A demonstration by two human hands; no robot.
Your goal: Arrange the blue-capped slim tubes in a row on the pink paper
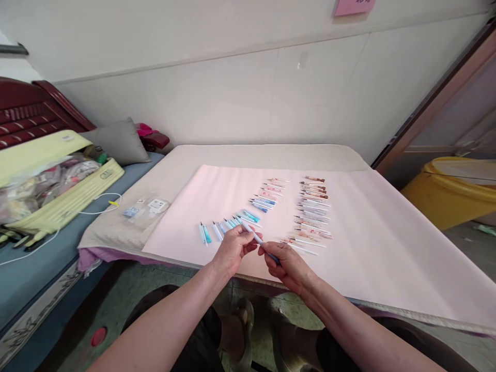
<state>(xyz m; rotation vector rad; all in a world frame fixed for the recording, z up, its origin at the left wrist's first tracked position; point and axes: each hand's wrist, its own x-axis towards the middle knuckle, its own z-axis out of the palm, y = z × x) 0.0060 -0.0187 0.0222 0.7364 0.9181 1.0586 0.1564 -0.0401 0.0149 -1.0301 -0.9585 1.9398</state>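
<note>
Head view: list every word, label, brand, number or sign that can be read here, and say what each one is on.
None can be read.
Pink note on the wall: dark marks, cut off by the frame edge, unreadable.
Small packets on the table: printed labels, too small to read.
Yellow case at left: a small badge, too blurred to read.
Pens laid in rows: patterned barrels, no legible print.
Pen held by the left hand and right hand: no legible print.

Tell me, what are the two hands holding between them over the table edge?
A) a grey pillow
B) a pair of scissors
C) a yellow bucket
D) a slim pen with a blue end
D: the left hand and right hand each pinch one end of a slim pen.
</note>
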